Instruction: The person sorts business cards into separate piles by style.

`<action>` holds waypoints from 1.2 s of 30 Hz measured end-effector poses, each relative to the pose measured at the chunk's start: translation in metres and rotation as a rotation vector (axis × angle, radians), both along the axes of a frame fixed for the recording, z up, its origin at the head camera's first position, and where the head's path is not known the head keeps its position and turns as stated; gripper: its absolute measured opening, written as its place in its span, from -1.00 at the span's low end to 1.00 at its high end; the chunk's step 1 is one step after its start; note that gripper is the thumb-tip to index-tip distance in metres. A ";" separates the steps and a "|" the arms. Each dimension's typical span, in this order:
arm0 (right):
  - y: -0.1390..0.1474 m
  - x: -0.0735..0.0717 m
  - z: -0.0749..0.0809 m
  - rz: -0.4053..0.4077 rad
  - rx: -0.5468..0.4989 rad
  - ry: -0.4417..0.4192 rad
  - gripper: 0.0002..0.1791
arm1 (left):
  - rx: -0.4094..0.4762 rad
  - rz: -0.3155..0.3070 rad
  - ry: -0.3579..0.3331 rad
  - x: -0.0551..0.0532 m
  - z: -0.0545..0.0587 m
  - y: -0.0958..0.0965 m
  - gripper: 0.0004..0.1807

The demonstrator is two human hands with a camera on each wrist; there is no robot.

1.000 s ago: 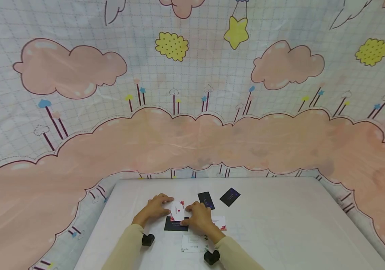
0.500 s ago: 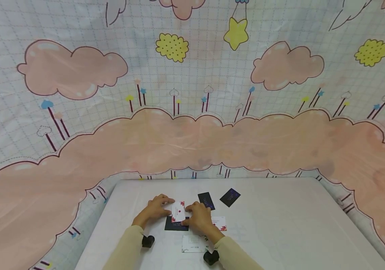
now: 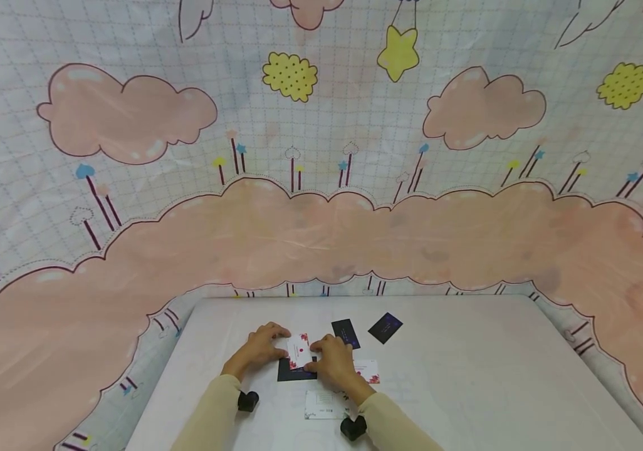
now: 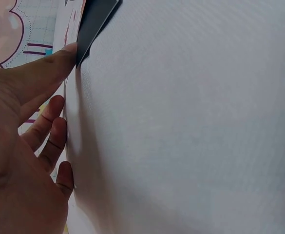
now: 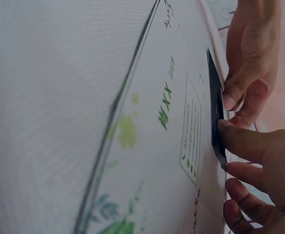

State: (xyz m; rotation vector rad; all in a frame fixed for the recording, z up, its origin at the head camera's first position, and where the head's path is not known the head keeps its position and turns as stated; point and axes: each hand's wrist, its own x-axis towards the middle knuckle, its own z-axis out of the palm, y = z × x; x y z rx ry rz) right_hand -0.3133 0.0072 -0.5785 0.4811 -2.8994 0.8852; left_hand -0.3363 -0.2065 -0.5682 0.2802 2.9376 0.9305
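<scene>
A white business card with red flowers (image 3: pixel 299 351) lies lengthwise away from me, slightly tilted, overlapping the far part of a black card (image 3: pixel 289 373). My left hand (image 3: pixel 258 344) touches its left side with thumb and forefinger spread apart. In the left wrist view that thumb (image 4: pixel 68 51) meets the black card's edge, with the other fingers loosely bent. On the opposite side is my right hand (image 3: pixel 335 363), forefinger at the white card's right edge and thumb by its near right corner. The right wrist view shows this thumb (image 5: pixel 230 129) against the black card (image 5: pixel 214 97).
Nearer me lies a white card with green print (image 3: pixel 321 406), partly under my right wrist. Another red-flowered card (image 3: pixel 369 371) sits right of that hand. Two black cards, one upright (image 3: pixel 344 331) and one slanted (image 3: pixel 386 327), lie farther back on the white table (image 3: pixel 468 376).
The red-flowered card has turned slightly and shifted a little toward me over the black card. Both hands stay at its sides, barely moving. The head view has shifted slightly.
</scene>
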 end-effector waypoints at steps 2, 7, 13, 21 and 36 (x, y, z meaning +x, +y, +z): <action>0.000 0.000 0.001 0.001 -0.012 0.002 -0.53 | -0.001 0.004 -0.004 0.000 0.001 0.000 -0.62; 0.000 0.000 -0.001 -0.002 -0.011 0.010 -0.57 | -0.003 0.015 -0.027 0.001 0.003 0.001 -0.62; 0.000 0.000 -0.003 -0.004 -0.014 0.044 -0.59 | 0.024 0.020 -0.027 0.003 0.004 0.000 -0.61; -0.002 -0.001 -0.004 -0.017 -0.034 0.056 -0.64 | 0.104 0.080 -0.055 0.003 0.000 -0.003 -0.56; 0.000 -0.004 -0.004 -0.013 -0.151 0.054 -0.68 | 0.201 0.041 0.023 0.003 0.001 -0.007 -0.56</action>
